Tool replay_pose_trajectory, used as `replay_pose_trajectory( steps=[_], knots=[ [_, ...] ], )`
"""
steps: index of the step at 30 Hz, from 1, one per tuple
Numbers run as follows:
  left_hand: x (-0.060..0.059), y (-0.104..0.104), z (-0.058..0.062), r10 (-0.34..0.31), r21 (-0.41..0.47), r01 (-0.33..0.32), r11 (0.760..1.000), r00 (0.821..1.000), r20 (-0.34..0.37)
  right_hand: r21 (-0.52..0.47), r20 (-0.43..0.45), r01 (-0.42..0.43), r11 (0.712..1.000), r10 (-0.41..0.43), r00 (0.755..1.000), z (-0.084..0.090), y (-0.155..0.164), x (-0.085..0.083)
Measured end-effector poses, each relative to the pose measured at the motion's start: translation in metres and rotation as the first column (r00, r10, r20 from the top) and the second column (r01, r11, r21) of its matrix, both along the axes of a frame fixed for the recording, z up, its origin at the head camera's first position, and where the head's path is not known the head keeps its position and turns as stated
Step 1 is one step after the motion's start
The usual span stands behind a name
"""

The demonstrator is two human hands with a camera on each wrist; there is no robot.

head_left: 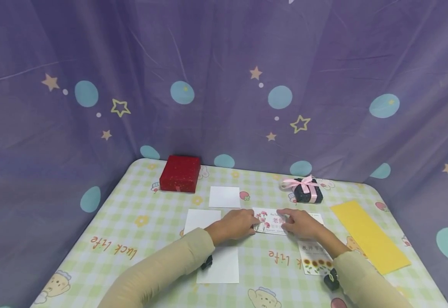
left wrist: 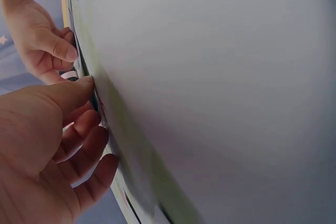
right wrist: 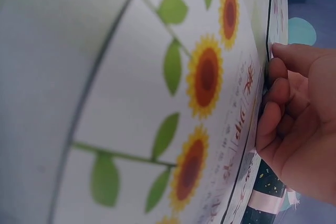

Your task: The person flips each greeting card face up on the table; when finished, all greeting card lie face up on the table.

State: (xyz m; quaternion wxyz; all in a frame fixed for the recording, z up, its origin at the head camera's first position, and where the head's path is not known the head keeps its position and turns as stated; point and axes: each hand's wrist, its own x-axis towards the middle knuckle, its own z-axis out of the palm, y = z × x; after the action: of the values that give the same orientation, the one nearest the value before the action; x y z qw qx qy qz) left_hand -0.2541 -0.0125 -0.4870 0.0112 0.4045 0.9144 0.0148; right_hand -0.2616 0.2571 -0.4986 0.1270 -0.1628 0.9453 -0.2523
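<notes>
A white card with pink flowers and red lettering [head_left: 267, 223] lies on the table between the hands. At its left end my left hand [head_left: 238, 223] rests with the fingertips on it. My right hand [head_left: 301, 223] touches its right end, index finger and thumb spread apart. Loosely bent fingers of the left hand [left wrist: 68, 135] show in the left wrist view. In the right wrist view the right hand [right wrist: 302, 114] is beside a sunflower card [right wrist: 210, 93]. That sunflower card [head_left: 315, 259] lies partly below the right forearm in the head view.
Blank white cards [head_left: 224, 196] lie at the left and centre, one partly under the left arm. A red box [head_left: 180, 174] stands at the back left. At the back right is a dark box with a pink ribbon [head_left: 308, 190]. A yellow sheet [head_left: 370, 237] lies at right.
</notes>
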Motion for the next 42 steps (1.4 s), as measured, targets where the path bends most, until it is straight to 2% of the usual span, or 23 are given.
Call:
replay_pose_trajectory(
  steps=[6, 12, 20, 26, 31, 35, 42],
  knots=[
    [0.000, 0.000, 0.000, 0.022, 0.005, -0.022, 1.000, 0.999, 0.040, -0.003, 0.001, 0.007, 1.000, -0.007, 1.000, 0.001, -0.001, 0.001],
    [-0.001, 0.001, -0.002, 0.025, 0.003, -0.026, 1.000, 0.999, 0.047, 0.006, 0.003, 0.008, 1.000, -0.009, 1.000, 0.001, -0.002, 0.001],
    [-0.001, -0.010, 0.000, 0.023, 0.058, -0.027, 0.998, 0.998, 0.058, 0.006, -0.006, -0.065, 0.998, 0.065, 0.998, 0.005, -0.002, -0.002],
    [-0.003, -0.035, 0.015, 0.054, 0.127, -0.065, 0.990, 0.995, 0.087, -0.071, -0.073, -0.139, 0.988, 0.133, 0.988, 0.016, -0.005, 0.000],
    [0.003, -0.064, 0.024, 0.130, 0.170, -0.157, 0.973, 0.979, 0.157, -0.143, -0.078, -0.194, 0.971, 0.184, 0.980, 0.024, -0.022, 0.006],
    [0.012, -0.084, 0.024, 0.177, 0.159, -0.211, 0.965, 0.963, 0.204, -0.165, -0.077, -0.222, 0.961, 0.212, 0.974, 0.024, -0.041, 0.016],
    [0.035, -0.118, 0.015, 0.164, 0.193, -0.211, 0.958, 0.958, 0.234, -0.189, -0.065, -0.281, 0.941, 0.274, 0.960, 0.018, -0.077, 0.035]
  ],
)
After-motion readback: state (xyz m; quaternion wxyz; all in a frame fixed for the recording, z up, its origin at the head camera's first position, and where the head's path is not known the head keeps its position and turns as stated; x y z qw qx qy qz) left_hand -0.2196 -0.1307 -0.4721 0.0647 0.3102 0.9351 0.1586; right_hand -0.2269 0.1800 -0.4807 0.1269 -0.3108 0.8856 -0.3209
